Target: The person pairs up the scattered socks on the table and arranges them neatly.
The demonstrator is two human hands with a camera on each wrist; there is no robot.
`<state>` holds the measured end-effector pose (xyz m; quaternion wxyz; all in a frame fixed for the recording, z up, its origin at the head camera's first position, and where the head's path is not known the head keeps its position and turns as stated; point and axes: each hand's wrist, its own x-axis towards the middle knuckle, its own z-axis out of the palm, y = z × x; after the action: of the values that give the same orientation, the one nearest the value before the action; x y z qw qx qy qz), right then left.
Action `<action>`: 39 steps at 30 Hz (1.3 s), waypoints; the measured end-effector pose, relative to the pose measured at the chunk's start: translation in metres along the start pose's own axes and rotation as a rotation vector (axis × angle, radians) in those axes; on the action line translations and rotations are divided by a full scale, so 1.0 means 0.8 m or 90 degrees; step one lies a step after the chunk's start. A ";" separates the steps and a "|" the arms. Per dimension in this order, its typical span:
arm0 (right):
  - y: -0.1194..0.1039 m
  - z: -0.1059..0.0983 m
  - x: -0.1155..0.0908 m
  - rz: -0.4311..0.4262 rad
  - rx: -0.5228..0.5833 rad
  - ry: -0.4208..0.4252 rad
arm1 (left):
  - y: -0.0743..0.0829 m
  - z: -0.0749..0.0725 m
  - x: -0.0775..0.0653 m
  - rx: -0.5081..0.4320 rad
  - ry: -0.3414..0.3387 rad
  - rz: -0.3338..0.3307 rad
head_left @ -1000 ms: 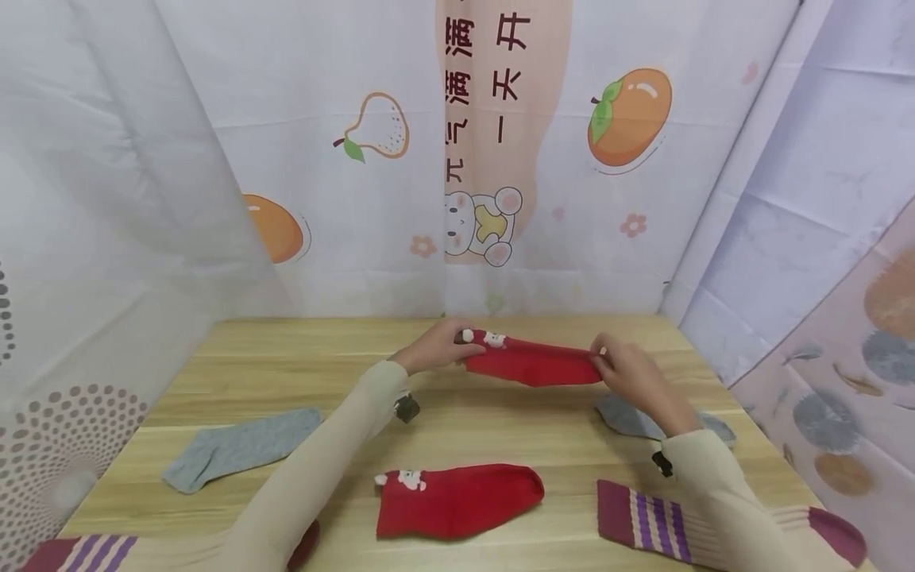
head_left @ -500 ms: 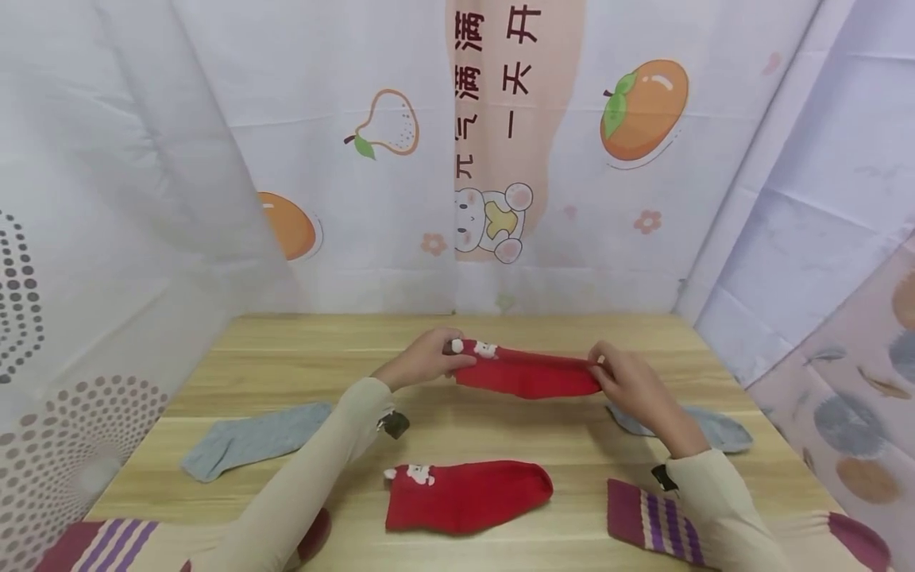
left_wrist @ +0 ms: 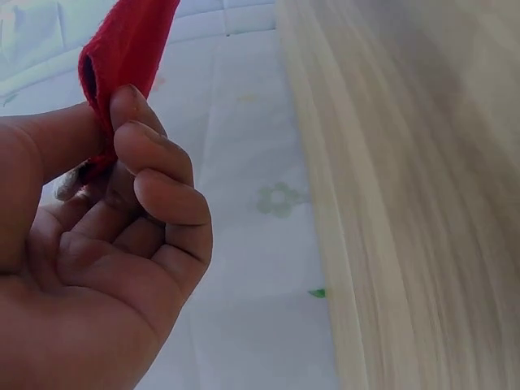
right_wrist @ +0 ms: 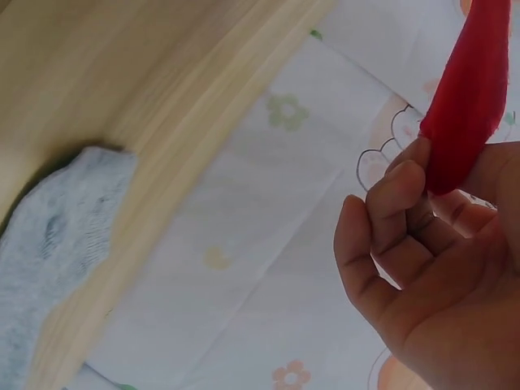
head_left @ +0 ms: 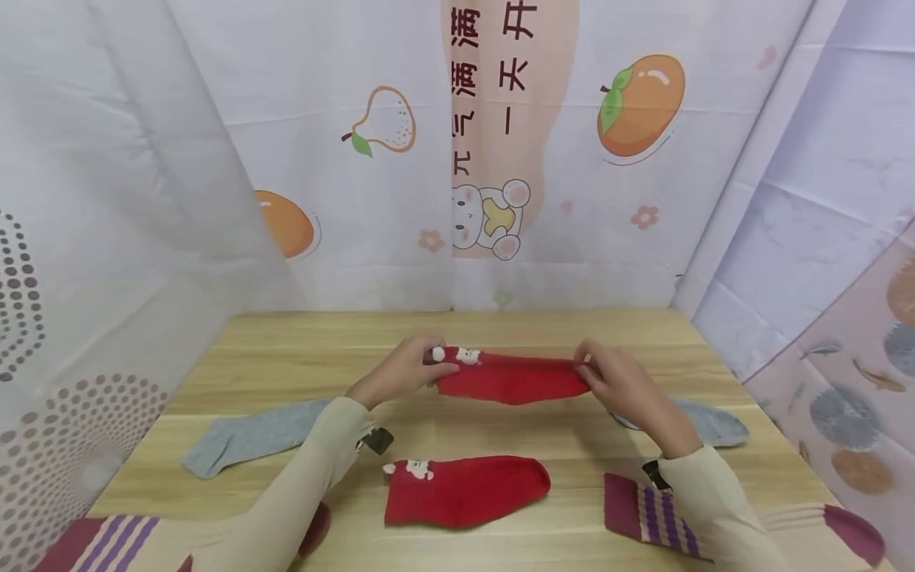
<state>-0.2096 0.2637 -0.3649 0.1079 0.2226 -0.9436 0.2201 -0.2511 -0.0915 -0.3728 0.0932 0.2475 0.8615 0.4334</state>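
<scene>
A red sock (head_left: 511, 379) with a white animal patch and a pompom hangs stretched sideways above the table. My left hand (head_left: 406, 372) pinches its cuff end between thumb and fingers, beside the pompom. The toe end is pinched by my right hand (head_left: 620, 383). In the left wrist view the sock's opening (left_wrist: 91, 73) shows at the fingertips; in the right wrist view the red toe (right_wrist: 459, 138) sits between thumb and fingers. Below the hands, a matching red sock (head_left: 465, 492) lies flat on the wooden table (head_left: 500, 433), its cuff to the left.
One grey sock (head_left: 257, 435) lies at the left, another grey sock (head_left: 715, 423) at the right, partly behind my right hand. Striped maroon and cream socks lie near the front, the left sock (head_left: 114, 544) and right sock (head_left: 650, 512) partly under my sleeves. A printed curtain (head_left: 343, 262) stands behind.
Both hands have shifted slightly left and lower, with the red sock still stretched between them. The socks on the table keep their places; the head view has shifted a little.
</scene>
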 end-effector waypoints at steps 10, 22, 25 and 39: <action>-0.017 0.001 -0.004 -0.006 0.019 -0.042 | -0.004 -0.003 -0.026 0.016 -0.009 -0.004; -0.040 0.010 -0.011 -0.061 0.044 -0.109 | 0.003 -0.017 -0.053 0.069 -0.112 0.026; -0.050 0.013 -0.014 -0.078 0.039 -0.138 | 0.009 -0.022 -0.061 0.097 -0.177 0.011; -0.090 0.028 -0.024 -0.122 -0.040 -0.214 | 0.033 -0.019 -0.085 0.280 -0.275 -0.057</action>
<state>-0.1612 0.2028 -0.3638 -0.0240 0.3419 -0.9291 0.1392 -0.1895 -0.1237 -0.3465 0.2372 0.3098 0.9049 0.1698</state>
